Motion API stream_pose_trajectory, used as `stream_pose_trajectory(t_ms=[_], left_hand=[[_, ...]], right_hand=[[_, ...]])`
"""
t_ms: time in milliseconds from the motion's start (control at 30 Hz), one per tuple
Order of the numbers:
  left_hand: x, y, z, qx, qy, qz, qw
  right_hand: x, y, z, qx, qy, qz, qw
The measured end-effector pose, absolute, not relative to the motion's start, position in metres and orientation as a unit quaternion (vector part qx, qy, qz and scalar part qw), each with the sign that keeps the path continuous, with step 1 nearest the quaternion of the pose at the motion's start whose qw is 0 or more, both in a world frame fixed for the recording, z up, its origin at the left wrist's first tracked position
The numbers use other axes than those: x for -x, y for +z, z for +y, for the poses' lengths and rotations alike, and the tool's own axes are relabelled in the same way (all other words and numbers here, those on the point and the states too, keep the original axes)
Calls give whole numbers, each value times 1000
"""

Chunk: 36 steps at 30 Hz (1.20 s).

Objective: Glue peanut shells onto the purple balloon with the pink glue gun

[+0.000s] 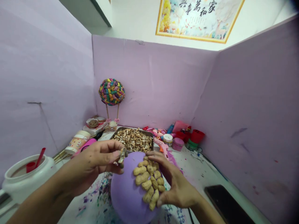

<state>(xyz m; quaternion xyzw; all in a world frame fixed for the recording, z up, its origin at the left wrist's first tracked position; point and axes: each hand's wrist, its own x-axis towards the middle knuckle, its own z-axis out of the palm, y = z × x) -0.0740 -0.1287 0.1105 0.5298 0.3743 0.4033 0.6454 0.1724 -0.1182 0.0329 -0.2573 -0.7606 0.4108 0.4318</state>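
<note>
A purple balloon (123,189) stands in front of me, with several peanuts in their shells (149,177) sitting close together on its upper right side. My right hand (175,180) curves around that side, its fingers at the top and its thumb by the lowest peanut, holding the balloon. Between the thumb and fingers of my left hand (102,158) is a pinched piece of peanut shell (122,155), just left of the balloon's top and apart from the peanuts. The balloon's underside is out of view.
Behind the balloon is a metal tray (151,135) heaped with shell halves. A colourful ball on sticks (112,91) stands at the back left, paper cups (79,140) and a white tub (25,177) at left. A pink glue gun (162,147), small pots (177,143) and a phone (227,202) lie right.
</note>
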Motion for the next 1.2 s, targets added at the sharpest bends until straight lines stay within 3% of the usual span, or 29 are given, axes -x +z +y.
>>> stream_pose_trajectory(t_ms=[200,633,967,1200], left_hand=[[62,106,-126,-512,362,369,686],[62,108,-133,-533,340,364,684],[77,117,-130,-523,552,413,501],[85,119,-125,-493,601,377,504]], right_hand=[[-179,49,-125,296,407,-801,325],[-177,59,-140,410,346,-804,257],[-188,62,-133,424,331,-814,217],[-191,61,-133,406,333,-820,226]])
